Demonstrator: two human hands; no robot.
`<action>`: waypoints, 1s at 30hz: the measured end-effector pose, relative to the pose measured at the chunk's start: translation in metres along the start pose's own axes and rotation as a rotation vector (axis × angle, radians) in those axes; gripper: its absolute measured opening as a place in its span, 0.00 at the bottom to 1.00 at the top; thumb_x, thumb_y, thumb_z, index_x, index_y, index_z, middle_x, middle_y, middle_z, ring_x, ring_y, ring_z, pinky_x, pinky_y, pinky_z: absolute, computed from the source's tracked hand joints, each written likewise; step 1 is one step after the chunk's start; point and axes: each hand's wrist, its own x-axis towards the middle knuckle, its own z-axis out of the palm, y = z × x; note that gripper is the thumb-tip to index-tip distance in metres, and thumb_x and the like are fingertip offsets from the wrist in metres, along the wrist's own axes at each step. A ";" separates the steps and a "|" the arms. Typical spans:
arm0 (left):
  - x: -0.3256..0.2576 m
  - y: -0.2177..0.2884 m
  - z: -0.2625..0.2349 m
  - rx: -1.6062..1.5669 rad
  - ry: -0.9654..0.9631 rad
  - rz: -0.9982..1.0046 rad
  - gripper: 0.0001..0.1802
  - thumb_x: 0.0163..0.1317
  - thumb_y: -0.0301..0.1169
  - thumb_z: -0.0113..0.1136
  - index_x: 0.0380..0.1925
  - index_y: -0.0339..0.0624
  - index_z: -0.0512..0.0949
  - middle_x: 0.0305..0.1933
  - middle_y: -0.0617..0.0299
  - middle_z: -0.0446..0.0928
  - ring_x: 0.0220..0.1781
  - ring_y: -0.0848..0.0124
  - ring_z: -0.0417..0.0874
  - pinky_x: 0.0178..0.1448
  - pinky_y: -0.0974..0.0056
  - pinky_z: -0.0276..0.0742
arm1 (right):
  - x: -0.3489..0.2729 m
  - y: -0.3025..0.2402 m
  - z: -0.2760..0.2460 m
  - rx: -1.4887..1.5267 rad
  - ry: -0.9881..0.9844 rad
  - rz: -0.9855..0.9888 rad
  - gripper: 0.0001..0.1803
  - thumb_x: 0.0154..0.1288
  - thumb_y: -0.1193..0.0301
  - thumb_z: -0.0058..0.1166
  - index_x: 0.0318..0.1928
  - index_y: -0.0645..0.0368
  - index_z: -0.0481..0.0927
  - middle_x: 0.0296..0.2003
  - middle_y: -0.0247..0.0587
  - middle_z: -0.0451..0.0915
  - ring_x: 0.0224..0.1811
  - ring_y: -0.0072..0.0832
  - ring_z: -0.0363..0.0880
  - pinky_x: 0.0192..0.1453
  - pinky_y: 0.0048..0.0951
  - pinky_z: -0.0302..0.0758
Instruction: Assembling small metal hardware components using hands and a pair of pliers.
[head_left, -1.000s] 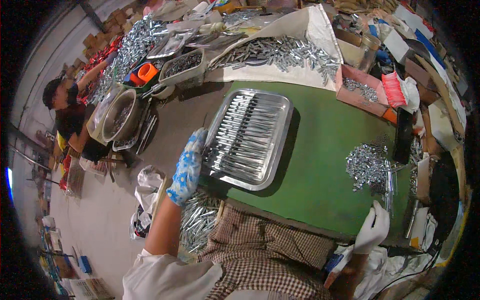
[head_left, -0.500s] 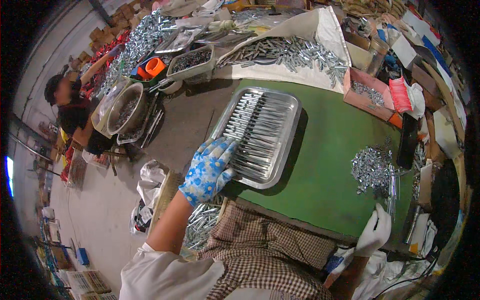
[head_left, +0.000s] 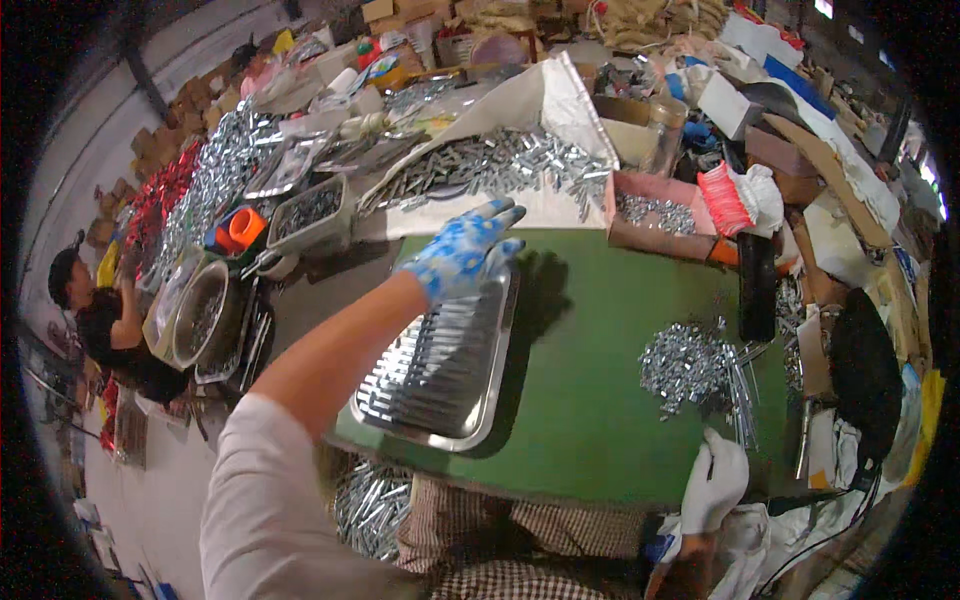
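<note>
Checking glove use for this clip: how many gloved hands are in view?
2. The left hand, in a blue patterned glove, is raised over the far end of the metal tray. The right hand, in a white glove, is at the green table's near edge. The co-worker's hands can't be made out.

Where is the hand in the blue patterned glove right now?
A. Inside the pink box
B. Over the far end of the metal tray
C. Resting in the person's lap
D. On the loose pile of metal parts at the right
B: the left hand is stretched over the far end of the tray, fingers spread.
</note>
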 end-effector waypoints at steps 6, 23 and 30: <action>0.091 -0.172 0.068 0.230 0.079 -0.495 0.43 0.63 0.56 0.50 0.71 0.40 0.55 0.74 0.41 0.53 0.72 0.45 0.61 0.73 0.53 0.59 | -0.007 -0.004 0.000 -0.023 -0.018 0.035 0.11 0.54 0.77 0.57 0.40 0.60 0.82 0.31 0.45 0.77 0.36 0.44 0.74 0.44 0.43 0.70; 0.188 -0.101 0.071 0.210 -0.047 -0.888 0.45 0.53 0.70 0.52 0.68 0.60 0.64 0.73 0.52 0.58 0.73 0.48 0.60 0.70 0.46 0.62 | 0.010 -0.009 -0.024 -0.040 -0.210 0.011 0.15 0.58 0.74 0.59 0.47 0.56 0.82 0.34 0.44 0.78 0.37 0.45 0.76 0.42 0.46 0.73; 0.168 -0.068 0.077 0.169 0.076 -0.847 0.35 0.54 0.57 0.59 0.61 0.60 0.73 0.69 0.50 0.63 0.68 0.50 0.66 0.66 0.52 0.69 | 0.013 -0.009 -0.017 -0.074 -0.160 -0.017 0.11 0.59 0.75 0.58 0.43 0.54 0.84 0.33 0.42 0.78 0.34 0.42 0.77 0.40 0.43 0.73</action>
